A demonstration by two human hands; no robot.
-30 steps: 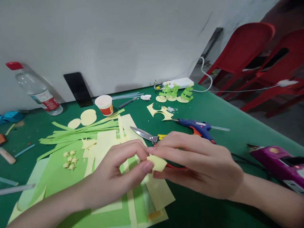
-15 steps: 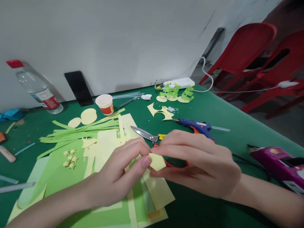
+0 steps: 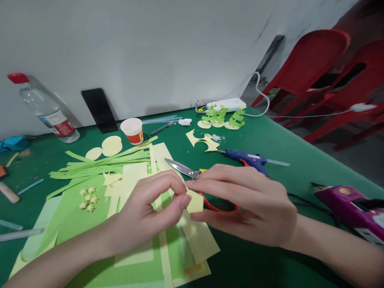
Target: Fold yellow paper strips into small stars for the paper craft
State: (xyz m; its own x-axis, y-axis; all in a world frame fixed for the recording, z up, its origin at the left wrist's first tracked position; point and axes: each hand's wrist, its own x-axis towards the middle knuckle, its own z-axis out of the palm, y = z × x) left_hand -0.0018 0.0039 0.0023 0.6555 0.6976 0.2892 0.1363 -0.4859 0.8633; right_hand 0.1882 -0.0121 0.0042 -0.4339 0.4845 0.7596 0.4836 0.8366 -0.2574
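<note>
My left hand (image 3: 147, 214) and my right hand (image 3: 246, 204) meet over the middle of the green table, both pinching one small folded piece of yellow paper (image 3: 195, 203) between thumb and fingers. Red-handled scissors (image 3: 187, 171) lie just behind my right hand, their blades pointing left. Sheets and strips of yellow and green paper (image 3: 132, 184) lie under and left of my hands. Several tiny folded paper stars (image 3: 89, 199) sit on a green sheet at the left.
A blue glue gun (image 3: 249, 159) lies behind my right hand, a purple one (image 3: 351, 210) at the right edge. A paper cup (image 3: 132, 131), a water bottle (image 3: 45, 110), a dark phone (image 3: 99, 111), finished green paper figures (image 3: 220, 116) and a white charger stand further back. Red chairs (image 3: 318, 68) stand beyond the table.
Both hands shifted slightly left and up while turning the small yellow piece; it now shows a squarer face between my fingertips.
</note>
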